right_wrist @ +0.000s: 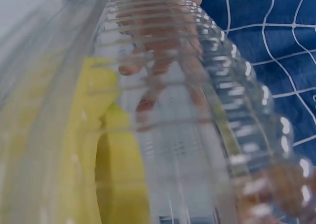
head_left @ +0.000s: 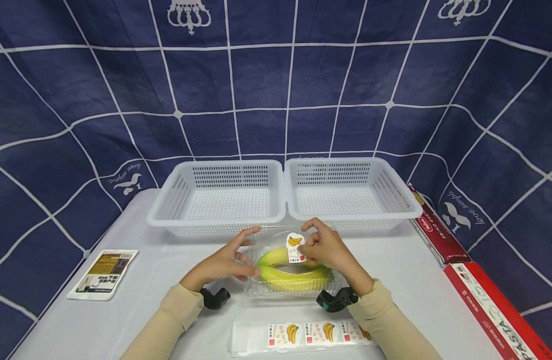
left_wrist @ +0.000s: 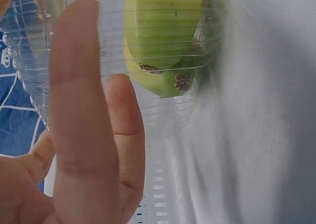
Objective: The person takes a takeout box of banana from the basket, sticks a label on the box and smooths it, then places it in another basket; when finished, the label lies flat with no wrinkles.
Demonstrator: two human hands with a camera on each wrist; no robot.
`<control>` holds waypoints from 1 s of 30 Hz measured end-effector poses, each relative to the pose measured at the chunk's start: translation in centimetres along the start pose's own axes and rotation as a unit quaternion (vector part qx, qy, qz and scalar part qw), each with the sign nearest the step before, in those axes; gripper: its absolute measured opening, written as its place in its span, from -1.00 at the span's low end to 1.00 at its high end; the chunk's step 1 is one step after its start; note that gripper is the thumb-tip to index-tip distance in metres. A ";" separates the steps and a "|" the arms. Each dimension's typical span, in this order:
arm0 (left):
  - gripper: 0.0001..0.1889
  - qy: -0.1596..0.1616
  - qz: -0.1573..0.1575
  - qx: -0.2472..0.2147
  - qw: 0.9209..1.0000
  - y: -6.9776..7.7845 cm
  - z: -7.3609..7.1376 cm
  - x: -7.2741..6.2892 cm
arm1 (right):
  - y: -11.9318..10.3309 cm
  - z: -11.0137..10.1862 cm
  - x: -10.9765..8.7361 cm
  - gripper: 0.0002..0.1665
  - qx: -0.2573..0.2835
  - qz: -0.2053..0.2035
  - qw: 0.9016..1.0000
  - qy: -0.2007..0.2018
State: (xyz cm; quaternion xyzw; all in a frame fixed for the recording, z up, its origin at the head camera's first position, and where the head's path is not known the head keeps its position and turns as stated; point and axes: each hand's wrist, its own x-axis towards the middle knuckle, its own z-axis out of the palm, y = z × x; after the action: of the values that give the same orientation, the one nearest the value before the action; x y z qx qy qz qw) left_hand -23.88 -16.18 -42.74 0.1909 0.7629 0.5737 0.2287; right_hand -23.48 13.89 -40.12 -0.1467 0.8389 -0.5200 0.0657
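Yellow-green bananas (head_left: 276, 278) lie in a clear ribbed plastic clamshell box (head_left: 294, 294) on the table. A white banana sticker (head_left: 296, 241) sits on its lid. My right hand (head_left: 331, 249) reaches over the box from the right, a fingertip touching the sticker's right edge and the forefinger bent toward the back rim. My left hand (head_left: 223, 261) spans the box's left end, thumb by the front corner, forefinger near the back one. In the left wrist view, its straight fingers (left_wrist: 81, 100) stand beside the ribbed wall. The right wrist view is blurred, looking through the plastic past the bananas (right_wrist: 121, 169).
Two white perforated baskets (head_left: 221, 222) (head_left: 348, 217) stand side by side behind the box. A strip of banana stickers (head_left: 303, 336) lies in front. At the left is a flat packet (head_left: 103, 275); red pasta boxes (head_left: 442, 232) (head_left: 496, 310) line the right edge.
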 end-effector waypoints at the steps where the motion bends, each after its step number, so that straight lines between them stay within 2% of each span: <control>1: 0.18 0.000 0.001 0.001 1.000 0.0 0.0 0.0 | 0.0 0.0 0.0 -0.48 -0.002 0.001 1.000 0.001; 19: 0.19 0.004 -0.002 -0.005 1.000 0.0 0.1 0.0 | -0.3 0.6 -0.1 -0.52 -0.064 0.014 0.997 0.038; 26: 0.19 0.002 0.000 -0.004 1.000 -0.1 0.0 0.0 | -0.3 0.6 -0.1 -0.60 -0.076 0.004 0.996 0.043; 30: 0.18 0.001 0.001 -0.005 1.000 0.1 0.0 -0.1 | -0.2 0.6 -0.2 -0.72 -0.086 -0.011 0.995 0.042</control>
State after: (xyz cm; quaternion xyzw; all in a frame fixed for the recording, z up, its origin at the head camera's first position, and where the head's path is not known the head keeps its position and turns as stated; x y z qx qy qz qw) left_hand -23.81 -16.15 -42.68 0.1903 0.7599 0.5780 0.2286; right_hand -23.13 13.35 -40.24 -0.1390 0.8809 -0.4523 0.0117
